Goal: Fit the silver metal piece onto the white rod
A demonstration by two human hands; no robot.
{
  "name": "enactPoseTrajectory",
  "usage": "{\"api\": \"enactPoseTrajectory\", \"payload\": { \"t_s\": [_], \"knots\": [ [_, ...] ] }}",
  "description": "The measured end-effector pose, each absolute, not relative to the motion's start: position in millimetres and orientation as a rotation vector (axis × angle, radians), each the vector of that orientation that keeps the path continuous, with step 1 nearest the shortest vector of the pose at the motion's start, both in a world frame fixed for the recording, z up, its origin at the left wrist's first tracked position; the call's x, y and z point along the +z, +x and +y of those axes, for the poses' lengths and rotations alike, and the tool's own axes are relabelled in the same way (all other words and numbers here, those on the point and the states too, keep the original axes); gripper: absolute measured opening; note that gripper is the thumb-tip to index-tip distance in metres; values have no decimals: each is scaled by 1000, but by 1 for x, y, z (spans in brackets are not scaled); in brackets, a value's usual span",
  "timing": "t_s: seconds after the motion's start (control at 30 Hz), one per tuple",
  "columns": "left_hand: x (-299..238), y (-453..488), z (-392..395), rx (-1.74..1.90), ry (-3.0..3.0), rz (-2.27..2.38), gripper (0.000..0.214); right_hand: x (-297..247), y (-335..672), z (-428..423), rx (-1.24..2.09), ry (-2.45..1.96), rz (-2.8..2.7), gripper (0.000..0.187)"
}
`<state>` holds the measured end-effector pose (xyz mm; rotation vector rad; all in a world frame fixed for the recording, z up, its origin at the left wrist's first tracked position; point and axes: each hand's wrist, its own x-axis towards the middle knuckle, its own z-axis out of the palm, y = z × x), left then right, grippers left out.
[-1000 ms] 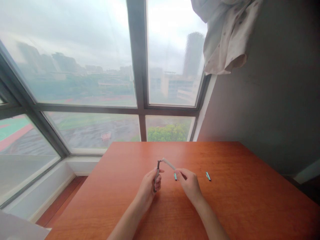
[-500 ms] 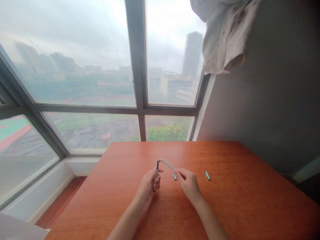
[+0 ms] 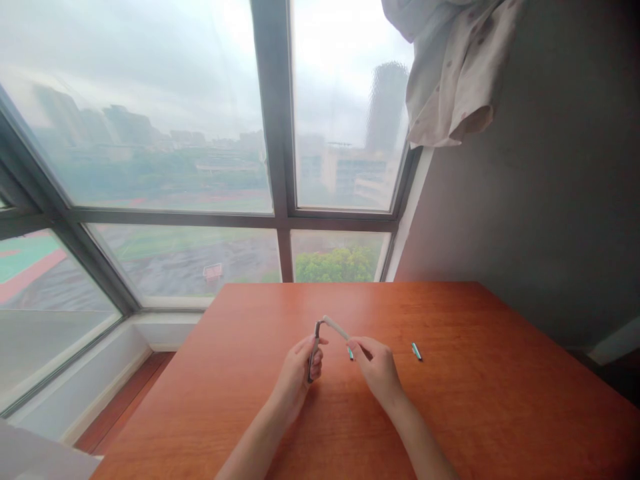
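Note:
My left hand [image 3: 296, 375] is closed round a slim, dark and grey handle-like object [image 3: 317, 329], held nearly upright with its top bent to the right. I cannot tell its exact kind. My right hand [image 3: 379, 368] pinches a thin, pale grey stick [image 3: 337, 327] that slants up to the left. The stick's far tip meets or nearly meets the dark object's top; whether they touch is unclear. Just under the right fingers lies a small teal and dark piece [image 3: 351, 354], partly hidden. Another small teal and silver piece with dark edges [image 3: 417, 351], perhaps a pen cap, lies farther right.
Both hands are above a reddish-brown wooden table [image 3: 240, 413]. Large windows with a grey frame [image 3: 277, 133] stand behind it. A pale cloth [image 3: 453, 80] hangs at the upper right, beside a grey wall [image 3: 540, 200].
Almost nothing differs. The dark object in my left hand is turned slightly, and its top sits a little nearer the pale stick's tip. The right hand keeps its pinch.

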<state>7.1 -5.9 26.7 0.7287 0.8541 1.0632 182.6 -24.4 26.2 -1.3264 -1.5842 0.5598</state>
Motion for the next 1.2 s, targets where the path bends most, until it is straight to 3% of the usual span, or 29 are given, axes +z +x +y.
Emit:
{"api": "enactPoseTrajectory", "payload": {
  "t_s": [1.2],
  "knots": [
    [26,6,-6,1066,713,838,37,23,184,-24,554,-1303,-1593,37]
  ]
}}
